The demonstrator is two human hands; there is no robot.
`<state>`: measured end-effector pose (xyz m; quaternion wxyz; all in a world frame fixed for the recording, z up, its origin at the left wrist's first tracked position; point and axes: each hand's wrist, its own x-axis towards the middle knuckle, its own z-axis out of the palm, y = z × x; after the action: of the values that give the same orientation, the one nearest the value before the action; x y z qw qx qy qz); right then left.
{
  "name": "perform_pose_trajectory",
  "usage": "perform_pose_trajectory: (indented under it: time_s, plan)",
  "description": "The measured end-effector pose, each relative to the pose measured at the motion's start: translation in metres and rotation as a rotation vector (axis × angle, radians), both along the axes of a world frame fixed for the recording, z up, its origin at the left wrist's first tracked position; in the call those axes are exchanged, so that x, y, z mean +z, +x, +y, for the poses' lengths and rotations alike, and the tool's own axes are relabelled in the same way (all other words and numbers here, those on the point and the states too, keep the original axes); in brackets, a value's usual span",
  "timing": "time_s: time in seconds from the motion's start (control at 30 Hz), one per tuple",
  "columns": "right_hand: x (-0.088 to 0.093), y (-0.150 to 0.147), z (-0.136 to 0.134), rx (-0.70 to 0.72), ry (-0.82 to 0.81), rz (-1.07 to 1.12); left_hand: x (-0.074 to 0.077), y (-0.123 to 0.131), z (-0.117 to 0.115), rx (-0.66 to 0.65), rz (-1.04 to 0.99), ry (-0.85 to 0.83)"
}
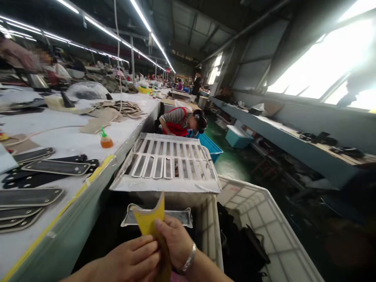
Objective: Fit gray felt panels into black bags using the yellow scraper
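A yellow curved flat piece [149, 218] stands upright at the bottom centre, gripped from both sides. My left hand [132, 258] has its fingers closed on the piece's lower left side. My right hand [174, 243], with a silver bracelet on the wrist, pinches its right edge with the thumb on top. Just behind the piece lies a grey-framed flat piece [176, 216] on the edge of a white crate. Beyond that rests a white slotted tray [167, 162] holding several long grey strips.
A long white worktable [67, 137] on the left carries black and grey strap pieces [44, 168], an orange glue bottle [105, 140] and tan cut pieces. White plastic crates [264, 219] stand on the right. A person in red bends down ahead [182, 121]. A bench runs along the right wall.
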<state>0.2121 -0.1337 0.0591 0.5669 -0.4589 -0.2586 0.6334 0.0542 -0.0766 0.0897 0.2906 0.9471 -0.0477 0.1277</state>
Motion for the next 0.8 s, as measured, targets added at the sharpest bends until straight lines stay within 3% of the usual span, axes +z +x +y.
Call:
perform_pose_trajectory:
  time_s: [0.07,0.1,0.17,0.2,0.27,0.37,0.5,0.7,0.8]
  plan:
    - [0.008,0.05,-0.014,-0.119,-0.05,-0.107,0.001,0.026,0.024,0.031,-0.005,-0.122]
    - [0.007,0.075,-0.022,-0.135,-0.098,-0.21,-0.004,0.04,0.038,0.115,-0.014,-0.187]
    - [-0.005,0.119,-0.036,-0.111,-0.225,-0.478,-0.023,0.074,0.068,0.32,0.039,-0.312]
    - [-0.014,0.136,-0.041,-0.054,-0.297,-0.598,-0.035,0.093,0.08,0.355,0.122,-0.365]
    - [-0.033,0.157,-0.045,0.053,-0.388,-0.855,-0.06,0.129,0.1,0.273,0.35,-0.476]
    - [-0.051,0.167,-0.034,0.143,-0.399,-1.237,-0.09,0.17,0.112,0.064,0.566,-0.573]
    - [-0.055,0.17,-0.001,0.276,-0.357,-1.617,-0.115,0.193,0.118,-0.104,0.651,-0.763]
    - [-0.067,0.176,0.038,0.265,-0.325,-1.789,-0.136,0.205,0.128,-0.232,0.879,-1.173]
    - [-0.075,0.178,0.048,0.283,-0.234,-1.79,-0.143,0.209,0.129,-0.253,0.952,-1.369]
